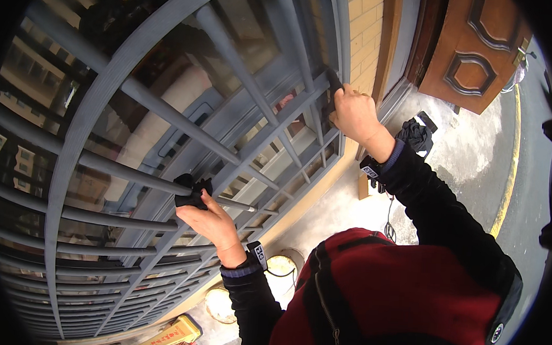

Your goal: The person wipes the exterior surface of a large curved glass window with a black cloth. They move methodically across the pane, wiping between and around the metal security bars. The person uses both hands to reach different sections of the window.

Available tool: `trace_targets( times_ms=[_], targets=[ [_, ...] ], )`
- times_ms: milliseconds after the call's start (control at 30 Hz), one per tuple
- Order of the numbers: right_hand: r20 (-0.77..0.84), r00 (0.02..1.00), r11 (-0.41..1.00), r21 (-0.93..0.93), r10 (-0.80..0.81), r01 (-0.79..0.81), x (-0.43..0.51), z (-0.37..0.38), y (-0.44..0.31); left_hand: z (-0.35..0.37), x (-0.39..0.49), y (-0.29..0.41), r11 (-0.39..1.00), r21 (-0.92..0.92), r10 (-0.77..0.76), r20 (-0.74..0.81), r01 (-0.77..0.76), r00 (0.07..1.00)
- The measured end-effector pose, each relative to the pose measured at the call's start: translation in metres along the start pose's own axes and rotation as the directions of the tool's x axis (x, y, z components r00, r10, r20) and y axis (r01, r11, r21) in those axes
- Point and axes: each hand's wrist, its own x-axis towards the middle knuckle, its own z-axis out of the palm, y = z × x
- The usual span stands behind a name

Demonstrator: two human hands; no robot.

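My left hand grips a black cloth, which is bunched around one bar of a grey metal window grille. Higher up, near the grille's side edge by the brick wall, my right hand is closed around a dark piece of cloth. This second cloth is partly hidden by my fingers and touches the grille's outer frame. Behind the bars are window panes with reflections of buildings, and a pale rolled item shows through the glass.
A brown panelled door stands ajar at the upper right. On the concrete ground are a black bundle, a cable, round buckets and a yellow box with writing. A yellow kerb line borders the road.
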Motion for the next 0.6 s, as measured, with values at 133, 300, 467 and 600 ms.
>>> trace_targets(
  times_ms=[133,300,467,600],
  targets=[
    [0.054,0.998,0.989,-0.144,-0.016,0.023,0.014,0.002,-0.004,-0.001,0.003,0.004,1.0,-0.018,0.017,-0.008,-0.017,1.0],
    [0.074,0.996,0.99,-0.126,-0.053,0.062,0.031,-0.003,-0.004,-0.001,0.004,0.008,1.0,-0.021,0.011,-0.012,-0.011,1.0],
    [0.071,0.997,0.999,0.044,-0.027,0.024,0.005,-0.012,-0.023,0.002,0.004,0.007,0.99,-0.123,0.056,-0.052,-0.062,0.997],
    [0.018,0.996,0.982,0.17,-0.086,0.082,-0.017,-0.014,-0.041,0.002,0.004,0.005,0.999,-0.034,0.03,-0.031,-0.031,0.999]
  ],
)
